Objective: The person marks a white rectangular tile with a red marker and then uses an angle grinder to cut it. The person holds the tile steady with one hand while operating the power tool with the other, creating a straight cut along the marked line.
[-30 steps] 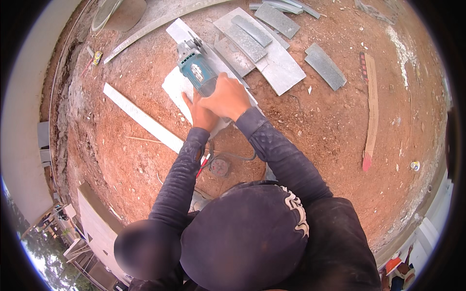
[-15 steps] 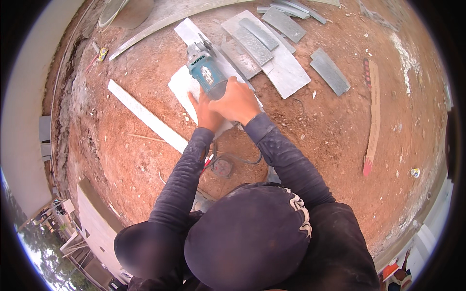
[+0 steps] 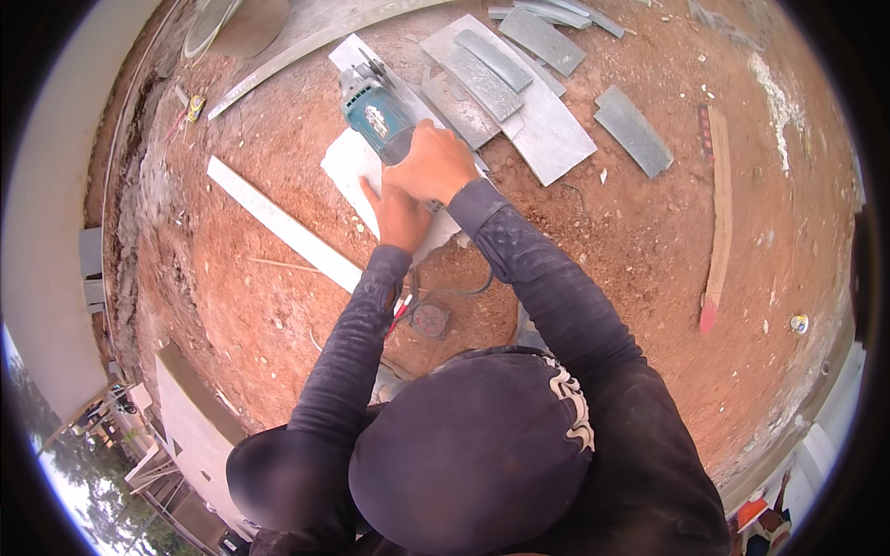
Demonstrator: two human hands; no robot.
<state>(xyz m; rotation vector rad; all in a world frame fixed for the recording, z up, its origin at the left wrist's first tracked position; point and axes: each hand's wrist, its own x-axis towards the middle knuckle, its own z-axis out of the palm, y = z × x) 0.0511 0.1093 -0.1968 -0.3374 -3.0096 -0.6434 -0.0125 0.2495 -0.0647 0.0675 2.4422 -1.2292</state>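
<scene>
Gripping grinder (teal), right hand; slab beneath.

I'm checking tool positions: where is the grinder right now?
In the head view, the grinder is at upper left of centre, held by the right hand, just left of the stacked slabs.

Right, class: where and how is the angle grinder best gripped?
Probably around the rear body of the angle grinder, from the near side, as the right hand does: its long body points away, with the disc at the far end.
</scene>
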